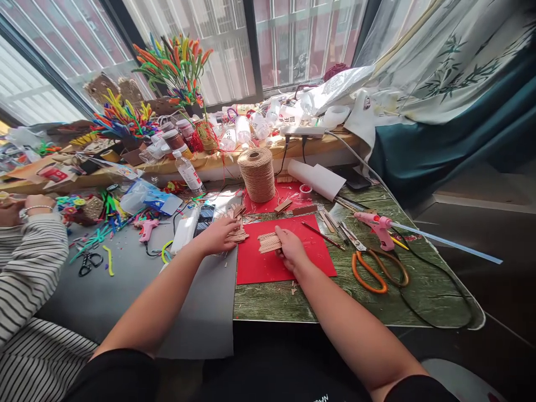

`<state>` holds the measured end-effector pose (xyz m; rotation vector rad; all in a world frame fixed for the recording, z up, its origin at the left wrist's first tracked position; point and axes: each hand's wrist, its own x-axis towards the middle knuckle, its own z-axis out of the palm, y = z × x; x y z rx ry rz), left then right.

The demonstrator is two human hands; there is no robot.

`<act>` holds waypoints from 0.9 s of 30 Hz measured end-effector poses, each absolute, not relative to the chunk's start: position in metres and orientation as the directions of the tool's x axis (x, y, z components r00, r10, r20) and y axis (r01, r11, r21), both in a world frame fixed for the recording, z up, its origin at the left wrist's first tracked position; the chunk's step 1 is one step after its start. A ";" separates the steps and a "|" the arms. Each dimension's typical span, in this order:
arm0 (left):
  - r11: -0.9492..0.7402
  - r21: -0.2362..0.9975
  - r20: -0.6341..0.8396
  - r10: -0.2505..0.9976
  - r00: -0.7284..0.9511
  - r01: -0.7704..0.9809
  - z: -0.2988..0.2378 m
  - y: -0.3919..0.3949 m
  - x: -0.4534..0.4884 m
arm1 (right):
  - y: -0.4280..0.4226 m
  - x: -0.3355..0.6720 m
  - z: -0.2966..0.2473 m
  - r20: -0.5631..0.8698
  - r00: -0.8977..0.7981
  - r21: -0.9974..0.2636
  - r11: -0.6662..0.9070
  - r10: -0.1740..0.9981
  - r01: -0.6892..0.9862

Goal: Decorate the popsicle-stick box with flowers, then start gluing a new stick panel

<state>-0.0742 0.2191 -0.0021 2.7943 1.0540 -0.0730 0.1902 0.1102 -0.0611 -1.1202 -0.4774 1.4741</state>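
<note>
My right hand (pixel 292 252) grips a small panel of thin wooden strips (pixel 269 242) laid side by side, thumb on top. It hangs over a red sheet (pixel 259 269) on the table. To the left, my left hand (pixel 218 237) reaches onto a loose pile of wooden strips (pixel 238 234), fingers stretched out over it. Whether a strip is under the fingertips cannot be made out. More short wooden pieces (pixel 283 206) lie beyond the red sheet, near a large spool of twine (pixel 256 174).
Right of the sheet lie a pencil (pixel 322 235), orange-handled scissors (pixel 369 270) and a pink glue gun (pixel 379 228) with its cable. Leftward are a second glue gun (pixel 146 229), black scissors (pixel 90 262) and a water bottle (pixel 188 172). A co-worker's striped sleeve (pixel 37 257) is at far left.
</note>
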 end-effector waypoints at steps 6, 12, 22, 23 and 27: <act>-0.696 0.071 0.045 0.718 0.695 0.714 0.001 0.228 -0.071 | 0.108 0.190 -0.061 -0.365 0.112 -0.835 -0.272 0.924 -0.478; -0.718 0.122 0.113 0.696 0.709 0.685 -0.007 0.205 -0.067 | 0.106 0.187 -0.062 -0.329 0.102 -0.880 -0.266 0.939 -0.393; -0.624 0.197 0.185 0.781 0.596 0.756 -0.035 0.216 -0.049 | 0.096 0.179 -0.059 -0.271 0.075 -0.947 -0.252 0.960 -0.197; -0.643 0.204 0.181 0.766 0.617 0.738 -0.035 0.215 -0.047 | 0.095 0.178 -0.059 -0.267 0.078 -0.951 -0.249 0.960 -0.183; -0.693 0.242 0.143 0.718 0.682 0.679 -0.031 0.216 -0.043 | 0.097 0.177 -0.061 -0.263 0.077 -0.958 -0.251 0.962 -0.138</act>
